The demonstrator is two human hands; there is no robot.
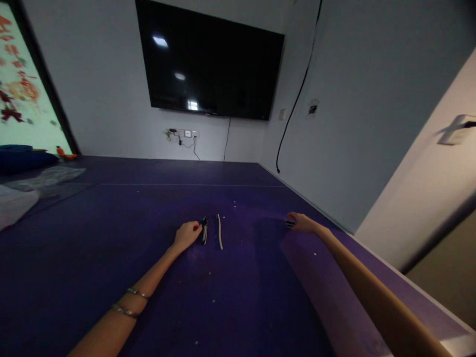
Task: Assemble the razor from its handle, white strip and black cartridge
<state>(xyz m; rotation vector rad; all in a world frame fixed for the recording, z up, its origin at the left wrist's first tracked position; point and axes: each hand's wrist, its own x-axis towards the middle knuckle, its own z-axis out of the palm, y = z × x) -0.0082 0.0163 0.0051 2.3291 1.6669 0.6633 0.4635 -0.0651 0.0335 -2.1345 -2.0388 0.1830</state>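
Observation:
At the middle of the purple surface, my left hand (188, 234) is closed, its fingertips pinching the side of a slim black-and-silver object (205, 232). Its exact kind is too small to make out. Just right of it lies a thin, slightly curved off-white stick (220, 233) with a darker far end, touched by neither hand. Over on the right, my right hand (301, 222) has its fingers bent around a small dark piece with silvery stripes (290, 224), partly hidden by the fingers. The two hands are well apart.
The purple surface (156, 208) meets walls at the back and right, with small white specks on it. A black cable (297, 94) hangs down the right wall. Clear plastic sheeting (55, 173) and a dark blue bundle (26, 157) lie far left. A television (215, 59) hangs above.

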